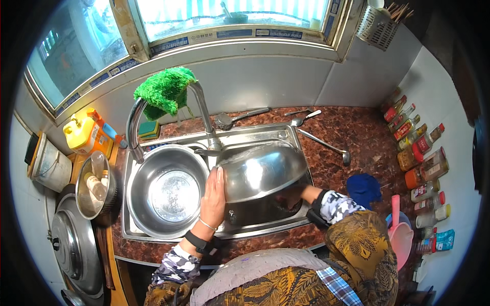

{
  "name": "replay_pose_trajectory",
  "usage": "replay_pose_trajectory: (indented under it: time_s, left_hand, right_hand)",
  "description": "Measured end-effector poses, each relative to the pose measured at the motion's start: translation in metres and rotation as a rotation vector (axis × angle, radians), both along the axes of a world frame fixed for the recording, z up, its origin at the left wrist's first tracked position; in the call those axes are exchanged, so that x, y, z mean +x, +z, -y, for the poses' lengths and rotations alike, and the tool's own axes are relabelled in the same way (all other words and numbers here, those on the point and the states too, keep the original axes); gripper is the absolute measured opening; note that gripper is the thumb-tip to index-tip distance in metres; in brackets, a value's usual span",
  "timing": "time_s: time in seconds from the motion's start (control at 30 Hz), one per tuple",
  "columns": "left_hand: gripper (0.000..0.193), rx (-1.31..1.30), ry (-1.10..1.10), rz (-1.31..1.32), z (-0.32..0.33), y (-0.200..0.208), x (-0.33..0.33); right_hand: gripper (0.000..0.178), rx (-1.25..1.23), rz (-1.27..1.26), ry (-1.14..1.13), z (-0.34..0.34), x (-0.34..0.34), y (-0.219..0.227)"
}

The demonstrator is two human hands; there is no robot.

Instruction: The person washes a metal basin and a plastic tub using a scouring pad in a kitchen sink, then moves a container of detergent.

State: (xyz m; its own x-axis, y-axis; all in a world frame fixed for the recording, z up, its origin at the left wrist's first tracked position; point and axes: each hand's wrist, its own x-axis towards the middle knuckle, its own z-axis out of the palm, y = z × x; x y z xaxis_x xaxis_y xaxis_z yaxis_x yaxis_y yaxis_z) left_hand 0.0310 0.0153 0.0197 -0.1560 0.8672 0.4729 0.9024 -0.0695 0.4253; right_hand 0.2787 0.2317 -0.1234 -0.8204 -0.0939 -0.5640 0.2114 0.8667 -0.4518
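Note:
A shiny metal basin (263, 171) is tilted over the right sink bowl (245, 217), its rounded outside facing up. My left hand (212, 196) grips it at the left, fingers pressed along its side. My right hand (308, 194) reaches under the basin's right side, into the right bowl. The basin hides most of that hand, so its fingers do not show. In the left sink bowl sits a large round metal pot (171, 158) with a shiny bottom. The curved faucet (201, 109) rises behind, draped with a green fluffy cloth (164, 87).
Seasoning bottles and jars (421, 143) line the right wall. A ladle (332, 148), blue cloth (363, 187) and pink scoop (399, 234) lie on the right counter. A bowl of bottles (81, 196), yellow jug (84, 135) and lidded pot (69, 245) stand left.

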Motion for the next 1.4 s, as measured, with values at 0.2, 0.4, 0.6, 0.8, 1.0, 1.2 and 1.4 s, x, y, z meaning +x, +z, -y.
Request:
replay_pose_trajectory:
  time_s: [0.2,0.4,0.6,0.8,1.0,1.2,1.4]
  left_hand:
    - [0.052,0.150,-0.176,-0.201,0.012,0.000,-0.025]
    - [0.047,0.249,-0.242,-0.337,0.023,0.001,-0.052]
    - [0.043,0.227,-0.267,-0.413,0.019,0.002,-0.049]
    - [0.045,0.107,-0.285,-0.468,0.018,-0.015,-0.051]
    - [0.046,0.082,-0.272,-0.490,0.007,-0.018,-0.054]
    - [0.045,0.068,-0.276,-0.439,-0.019,-0.017,-0.050]
    - [0.061,-0.011,0.101,0.037,-0.017,-0.041,-0.032]
  right_hand:
    - [0.027,-0.187,-0.076,-0.343,-0.016,0.058,0.038]
    - [0.044,-0.051,-0.172,-0.569,0.003,0.062,0.123]
    - [0.040,-0.064,-0.549,-0.697,0.026,0.050,0.174]
    - [0.051,-0.217,-0.669,-0.489,0.071,-0.040,0.162]
    - [0.060,-0.178,-0.655,-0.605,0.019,-0.074,0.092]
    - [0.051,0.232,-0.232,-0.709,-0.052,-0.059,0.002]
    - [0.041,0.281,-0.034,-0.593,-0.064,-0.026,-0.074]
